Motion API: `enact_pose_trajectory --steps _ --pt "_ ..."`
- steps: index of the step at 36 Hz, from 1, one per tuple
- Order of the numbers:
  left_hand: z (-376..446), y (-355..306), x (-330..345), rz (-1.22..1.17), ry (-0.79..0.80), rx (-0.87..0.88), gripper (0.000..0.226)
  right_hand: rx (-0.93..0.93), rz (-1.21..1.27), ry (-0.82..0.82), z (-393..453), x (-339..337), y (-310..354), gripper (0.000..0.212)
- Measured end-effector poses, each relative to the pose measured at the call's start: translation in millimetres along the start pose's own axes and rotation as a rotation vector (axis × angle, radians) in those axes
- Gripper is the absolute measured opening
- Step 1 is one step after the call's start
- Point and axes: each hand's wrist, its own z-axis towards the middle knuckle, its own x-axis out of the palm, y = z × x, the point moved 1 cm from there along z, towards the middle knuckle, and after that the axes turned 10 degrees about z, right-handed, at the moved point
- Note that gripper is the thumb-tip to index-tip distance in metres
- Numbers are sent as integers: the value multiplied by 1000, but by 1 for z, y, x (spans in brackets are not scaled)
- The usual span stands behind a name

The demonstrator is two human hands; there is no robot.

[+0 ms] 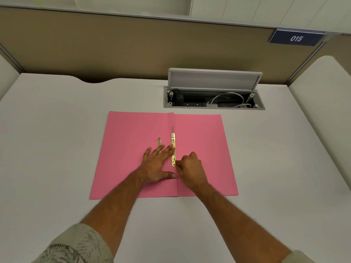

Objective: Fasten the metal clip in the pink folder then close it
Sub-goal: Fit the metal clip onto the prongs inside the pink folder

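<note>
Pink folder (133,133) lies open flat on white worktop (57,130), just in front of open cable box (213,99). Gold metal clip (173,149) runs along folder's centre crease; 2nd gold strip (159,144) just left of it. Left hand (158,164) spread flat, pressing folder w/ fingertips touching clip. Right hand (190,168) curled, fingers pressed together at clip's near end; actual grip can't tell.
</note>
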Motion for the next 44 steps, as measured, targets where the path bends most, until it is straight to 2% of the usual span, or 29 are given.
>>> enact_pose_trajectory --steps 9,13,27,35,39,41,44 --pt "0 -1 0 25 -26 9 110 175 162 -2 -4 3 21 26" --pt "-2 -5 -4 41 -8 5 106 222 238 -24 -4 6 29 30" --pt "1 0 1 45 -1 20 110 176 93 -53 -16 15 23 34" --pt "1 -1 0 40 2 17 118 273 279 -86 -14 4 19 24" --pt "1 -2 -1 33 5 14 120 327 457 -117 -12 0 15 20" --pt "1 -3 -2 29 7 7 119 327 530 -135 -10 -4 12 26" --pt "0 -5 -4 5 4 -6 119 265 524 -32 -8 -7 2 49"
